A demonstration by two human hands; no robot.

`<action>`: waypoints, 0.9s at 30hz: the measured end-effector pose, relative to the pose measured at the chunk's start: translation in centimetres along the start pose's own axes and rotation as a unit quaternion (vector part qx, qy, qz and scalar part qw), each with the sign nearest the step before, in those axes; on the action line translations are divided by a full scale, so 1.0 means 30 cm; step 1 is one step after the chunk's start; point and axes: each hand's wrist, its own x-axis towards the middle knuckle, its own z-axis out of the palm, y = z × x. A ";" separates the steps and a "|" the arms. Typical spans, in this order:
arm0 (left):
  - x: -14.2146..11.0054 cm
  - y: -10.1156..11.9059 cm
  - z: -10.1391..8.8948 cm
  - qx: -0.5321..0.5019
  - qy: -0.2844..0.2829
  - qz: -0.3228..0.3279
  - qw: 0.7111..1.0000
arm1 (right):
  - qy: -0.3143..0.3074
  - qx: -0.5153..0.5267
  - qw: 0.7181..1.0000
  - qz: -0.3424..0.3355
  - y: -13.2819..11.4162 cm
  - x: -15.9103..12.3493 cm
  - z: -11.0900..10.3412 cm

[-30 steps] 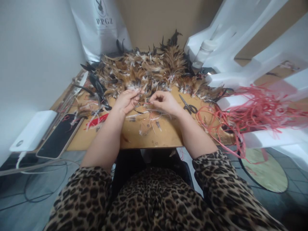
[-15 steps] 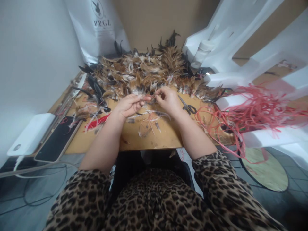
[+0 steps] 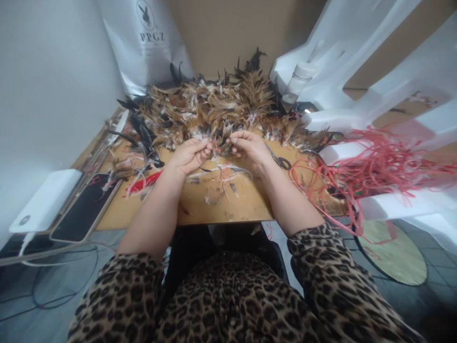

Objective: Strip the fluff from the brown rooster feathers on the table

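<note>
My left hand (image 3: 190,155) and my right hand (image 3: 250,149) meet at the near edge of a big pile of brown, white and black feathers (image 3: 214,107) on a wooden table (image 3: 228,205). Both hands are closed in a pinch. Between them they hold a small bunch of feathers (image 3: 219,143), with a bit of red string showing at the left fingertips. Black scissors (image 3: 282,163) lie just right of my right wrist, partly hidden by it.
A tangle of red strings (image 3: 360,166) spreads over the table's right side and white plastic chairs (image 3: 357,71). A phone (image 3: 84,207) and a white power bank (image 3: 44,200) lie at the left. A white bag (image 3: 146,38) stands behind. Loose feathers and a red strip (image 3: 143,182) litter the table.
Both hands moved up from the table toward the pile's edge and stayed pinched together. My right hand now covers part of the scissors.
</note>
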 end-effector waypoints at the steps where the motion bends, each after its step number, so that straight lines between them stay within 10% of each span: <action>1: -0.001 -0.002 0.001 0.001 -0.006 -0.005 1.000 | -0.007 -0.004 1.000 0.006 0.001 -0.003 0.006; 9: 0.000 -0.015 -0.005 0.013 -0.051 -0.018 0.998 | -0.092 -0.079 0.992 0.042 0.029 -0.020 0.043; 27: 0.022 -0.020 -0.013 0.052 0.038 0.003 0.998 | -0.067 0.077 0.993 0.054 -0.017 0.001 -0.030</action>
